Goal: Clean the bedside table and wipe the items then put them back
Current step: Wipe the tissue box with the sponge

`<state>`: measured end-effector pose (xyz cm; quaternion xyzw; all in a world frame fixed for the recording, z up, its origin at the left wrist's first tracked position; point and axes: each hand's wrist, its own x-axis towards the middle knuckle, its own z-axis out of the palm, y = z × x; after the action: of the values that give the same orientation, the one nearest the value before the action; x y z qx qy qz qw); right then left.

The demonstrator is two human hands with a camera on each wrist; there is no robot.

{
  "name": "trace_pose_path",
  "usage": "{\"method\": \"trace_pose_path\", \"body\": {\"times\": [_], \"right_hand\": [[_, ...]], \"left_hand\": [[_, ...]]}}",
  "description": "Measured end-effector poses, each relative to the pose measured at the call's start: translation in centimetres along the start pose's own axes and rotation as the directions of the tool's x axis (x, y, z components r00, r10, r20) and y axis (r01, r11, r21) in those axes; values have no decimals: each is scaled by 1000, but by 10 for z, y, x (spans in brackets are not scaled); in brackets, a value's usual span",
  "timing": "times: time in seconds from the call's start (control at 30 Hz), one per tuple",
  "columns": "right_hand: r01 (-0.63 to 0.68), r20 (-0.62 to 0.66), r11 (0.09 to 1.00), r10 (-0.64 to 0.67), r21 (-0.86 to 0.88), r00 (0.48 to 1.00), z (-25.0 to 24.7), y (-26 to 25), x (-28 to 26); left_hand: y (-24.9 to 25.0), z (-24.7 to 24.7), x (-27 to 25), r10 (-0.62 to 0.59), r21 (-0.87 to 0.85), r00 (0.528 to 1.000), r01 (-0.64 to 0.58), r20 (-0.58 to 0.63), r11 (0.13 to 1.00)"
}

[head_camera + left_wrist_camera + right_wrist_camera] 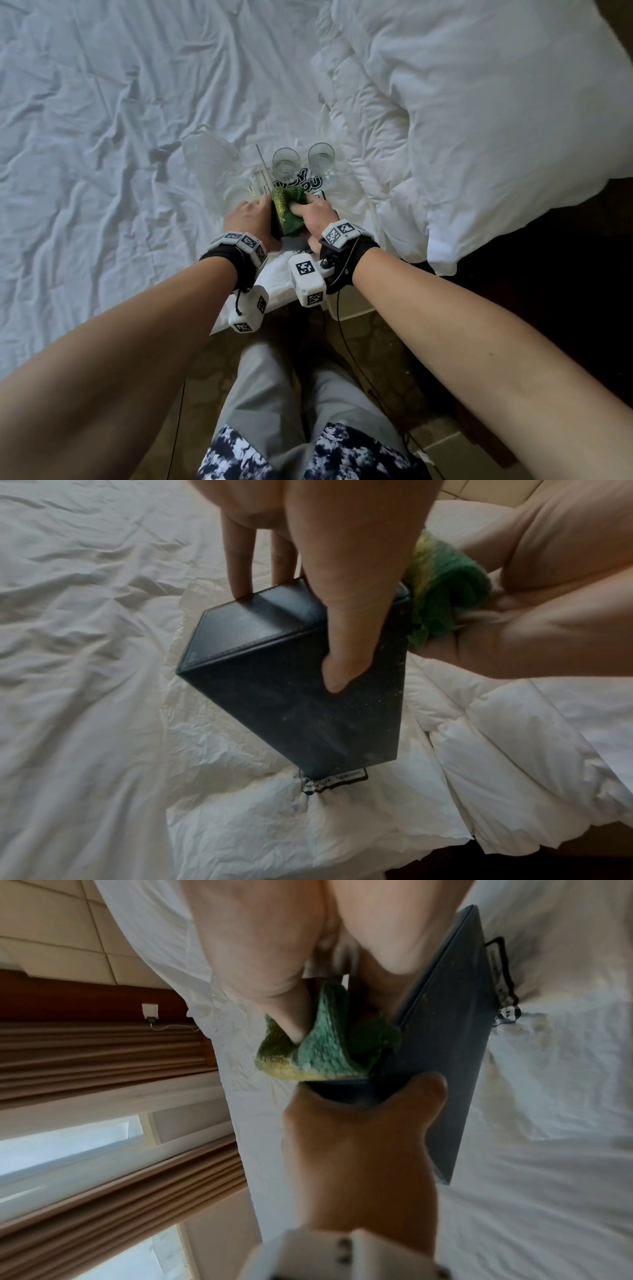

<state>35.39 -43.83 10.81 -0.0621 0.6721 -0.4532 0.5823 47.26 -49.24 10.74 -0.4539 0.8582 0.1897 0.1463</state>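
From your head view, your left hand point(251, 219) grips a dark box point(276, 224) held above the bed edge, its long axis running roughly toward you and away. Your right hand point(317, 219) pinches a green cloth point(289, 214) against the box's right face. Two glasses point(303, 161) stand just beyond on a white printed bag point(342, 202); the duvet point(479, 120) crowds the right, the rumpled sheet point(102, 137) lies open to the left.

From your left wrist, the box point(284, 691) points down, away from the palm, speckled with dust, thumb point(346, 647) on one face, fingers point(240, 561) curled over the far edge. The cloth point(445, 593) is bunched at the right.

From your right wrist, the cloth point(315, 1047) sits between thumb and fingers, touching the box point(452, 1042); the left hand point(359, 1137) clasps the box's end.
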Motion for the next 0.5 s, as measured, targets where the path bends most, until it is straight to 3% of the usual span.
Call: {"method": "trace_pose_path", "body": {"times": [0.17, 0.3, 0.5], "right_hand": [[-108, 115, 940, 74, 323, 991, 6, -16, -2], [-71, -26, 881, 94, 467, 995, -12, -35, 5], [20, -191, 895, 73, 446, 979, -52, -30, 22]], "left_hand": [[-2, -11, 0, 11, -48, 1000, -11, -7, 999], [-7, -20, -1, 22, -83, 1000, -22, 7, 996], [-17, -3, 9, 61, -300, 998, -48, 32, 953]]}}
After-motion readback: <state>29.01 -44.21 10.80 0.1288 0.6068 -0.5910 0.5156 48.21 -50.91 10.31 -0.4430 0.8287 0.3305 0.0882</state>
